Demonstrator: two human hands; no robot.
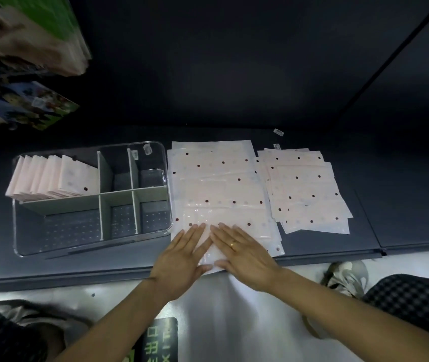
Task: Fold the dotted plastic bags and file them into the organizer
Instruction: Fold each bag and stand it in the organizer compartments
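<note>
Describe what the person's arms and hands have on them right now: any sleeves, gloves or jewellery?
Both forearms are bare as far as the frame shows, with no sleeves in view and no gloves. The right hand wears a thin gold-coloured ring on one finger. The left hand shows no ring; a thin dark line crosses its wrist, possibly a band, too faint to be sure.

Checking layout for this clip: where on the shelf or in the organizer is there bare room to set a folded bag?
The organizer has five bare compartments; only the far-left one, holding folded bags, is full. Bare shelf runs behind everything and right of the smaller bag pile. The centre is crowded: the large bag pile abuts the organizer, both hands pressing its near edge.
</note>
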